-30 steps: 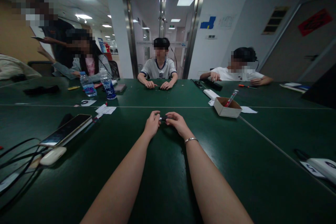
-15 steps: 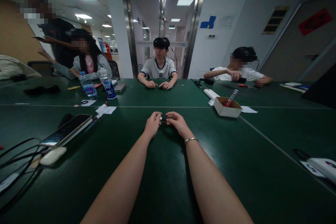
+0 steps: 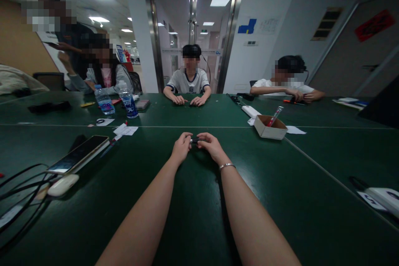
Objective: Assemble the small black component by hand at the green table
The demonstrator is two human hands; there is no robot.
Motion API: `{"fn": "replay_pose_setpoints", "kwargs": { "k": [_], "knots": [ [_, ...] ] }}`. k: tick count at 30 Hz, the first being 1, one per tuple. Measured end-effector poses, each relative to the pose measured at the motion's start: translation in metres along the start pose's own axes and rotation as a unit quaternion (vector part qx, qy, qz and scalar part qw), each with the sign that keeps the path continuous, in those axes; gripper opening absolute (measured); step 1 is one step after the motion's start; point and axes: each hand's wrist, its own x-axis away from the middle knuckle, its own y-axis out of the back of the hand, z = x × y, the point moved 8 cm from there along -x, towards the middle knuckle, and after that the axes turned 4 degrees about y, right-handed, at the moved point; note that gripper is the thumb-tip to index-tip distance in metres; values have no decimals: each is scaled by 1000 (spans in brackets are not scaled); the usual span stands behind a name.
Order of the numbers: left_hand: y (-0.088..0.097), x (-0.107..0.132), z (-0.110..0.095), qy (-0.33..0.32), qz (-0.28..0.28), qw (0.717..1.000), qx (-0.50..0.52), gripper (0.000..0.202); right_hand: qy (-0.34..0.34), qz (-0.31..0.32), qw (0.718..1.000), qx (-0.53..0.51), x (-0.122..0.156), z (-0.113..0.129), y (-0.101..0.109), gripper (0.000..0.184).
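Observation:
Both my arms stretch forward over a dark green table [image 3: 199,216]. My left hand [image 3: 181,147] and my right hand [image 3: 211,146] meet at the table's middle, fingers curled and pinched on a small dark object [image 3: 194,140] held between them just above the surface. The object is too small to name. A thin bracelet [image 3: 226,166] circles my right wrist.
A phone [image 3: 77,154], a white device [image 3: 62,185] and black cables [image 3: 18,191] lie at the left. Two water bottles [image 3: 128,100] and paper slips [image 3: 125,130] stand farther back. An open cardboard box [image 3: 269,127] with a pen sits at the right. Several people sit opposite.
My hands have stayed in place on the small object. The person at the far right pulled an arm back toward the table; the person at the far left raised a hand.

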Motion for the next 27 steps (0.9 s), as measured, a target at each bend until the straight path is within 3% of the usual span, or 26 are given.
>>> {"fn": "replay_pose_setpoints", "kwargs": {
  "k": [27],
  "knots": [
    [2,0,-1,2,-21,999,-27,28,-3,-17,1000,1,-1,-4,3,35]
  ]
}}
